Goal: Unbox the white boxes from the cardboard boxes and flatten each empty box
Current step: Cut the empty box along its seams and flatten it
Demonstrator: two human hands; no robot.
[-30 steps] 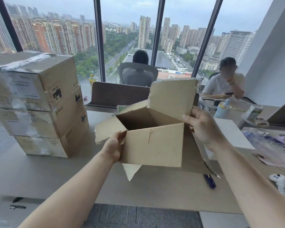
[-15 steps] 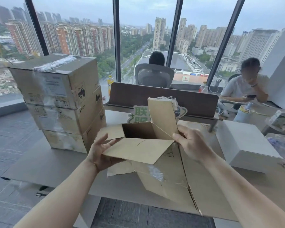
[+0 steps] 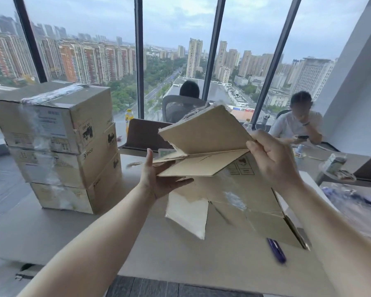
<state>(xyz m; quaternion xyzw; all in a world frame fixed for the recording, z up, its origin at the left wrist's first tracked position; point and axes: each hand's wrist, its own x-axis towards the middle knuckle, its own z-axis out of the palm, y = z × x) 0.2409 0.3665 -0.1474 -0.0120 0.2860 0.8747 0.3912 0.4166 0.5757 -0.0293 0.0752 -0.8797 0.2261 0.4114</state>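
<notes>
An empty cardboard box (image 3: 227, 189), collapsed almost flat, hangs in the air above the desk (image 3: 51, 228). My left hand (image 3: 156, 179) lies under its left edge with palm up, fingers straight and thumb raised. My right hand (image 3: 272, 159) grips the box's right fold, fingers curled round the edge. One flap stands up toward the window and a torn flap hangs down. A stack of three taped cardboard boxes (image 3: 60, 144) stands at the left on the desk. The white box is hidden behind my right arm.
A blue pen (image 3: 276, 250) lies on the desk under the box. A brown divider (image 3: 144, 133) runs along the far desk edge. Two people sit behind it. Clutter and plastic wrap (image 3: 356, 194) cover the right side. Windows fill the background.
The box has gone from open with a hollow inside to nearly flat. My hands have pressed its sides together and lifted it. The camera has tilted up and left.
</notes>
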